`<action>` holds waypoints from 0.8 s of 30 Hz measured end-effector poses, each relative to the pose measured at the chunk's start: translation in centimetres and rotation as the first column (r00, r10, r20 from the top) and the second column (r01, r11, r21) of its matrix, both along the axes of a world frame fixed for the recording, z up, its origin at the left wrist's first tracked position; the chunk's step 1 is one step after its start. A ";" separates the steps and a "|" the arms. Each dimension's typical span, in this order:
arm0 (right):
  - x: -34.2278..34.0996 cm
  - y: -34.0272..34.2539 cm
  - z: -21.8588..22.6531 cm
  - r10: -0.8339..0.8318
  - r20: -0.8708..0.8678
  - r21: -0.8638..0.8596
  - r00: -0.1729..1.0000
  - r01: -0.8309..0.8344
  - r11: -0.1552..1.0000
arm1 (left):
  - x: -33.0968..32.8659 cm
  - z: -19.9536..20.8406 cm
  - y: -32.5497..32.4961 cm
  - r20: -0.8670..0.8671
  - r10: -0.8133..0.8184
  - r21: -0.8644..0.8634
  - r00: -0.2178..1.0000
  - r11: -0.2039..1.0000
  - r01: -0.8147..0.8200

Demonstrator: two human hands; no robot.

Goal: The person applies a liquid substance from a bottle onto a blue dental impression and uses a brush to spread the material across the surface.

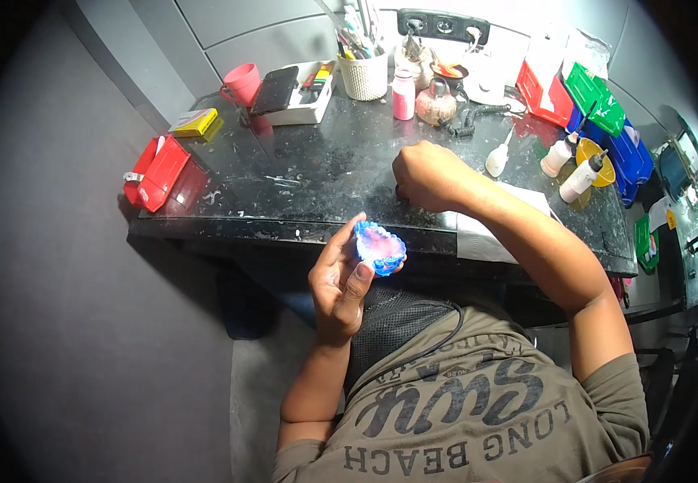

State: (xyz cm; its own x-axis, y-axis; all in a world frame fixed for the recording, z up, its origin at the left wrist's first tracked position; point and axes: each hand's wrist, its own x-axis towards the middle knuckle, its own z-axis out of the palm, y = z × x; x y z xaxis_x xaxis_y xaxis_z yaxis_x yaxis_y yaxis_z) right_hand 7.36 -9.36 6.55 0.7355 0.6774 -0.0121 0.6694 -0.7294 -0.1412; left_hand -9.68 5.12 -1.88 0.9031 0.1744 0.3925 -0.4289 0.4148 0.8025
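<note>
My left hand [337, 286] is closed around a small dental mould [381, 248] just off the front edge of the bench. The mould has a bright blue, uneven rim and a shiny pink middle, which faces up. My thumb presses on its near side, and the other fingers go round behind it. Farther up, my right hand [428, 175] rests as a fist on the black benchtop [316, 173], apart from the mould. Its curled fingers are turned away, so whatever they may hold is hidden.
A white sheet [490, 233] lies under my right forearm. Dropper bottles [497, 159] stand to the right near a yellow bowl [596, 163]. A pink bottle [403, 95], a tool cup [363, 78] and a white tray [308, 103] line the back. Red bins [158, 173] sit far left.
</note>
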 end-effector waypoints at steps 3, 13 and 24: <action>0.1 -0.4 -0.3 0.005 0.003 0.033 1.000 -0.005 0.999 | 0.1 0.2 0.1 0.004 -0.025 0.060 1.000 0.998 0.025; -3.0 -4.6 4.4 0.121 -0.004 0.541 0.993 -0.100 0.835 | -0.1 1.6 0.6 -0.088 -0.213 -0.049 0.973 0.977 0.209; -7.5 -3.6 7.3 0.455 0.074 0.699 0.888 -0.371 0.611 | 0.1 1.3 0.1 -0.093 -0.265 -0.117 0.960 0.960 0.254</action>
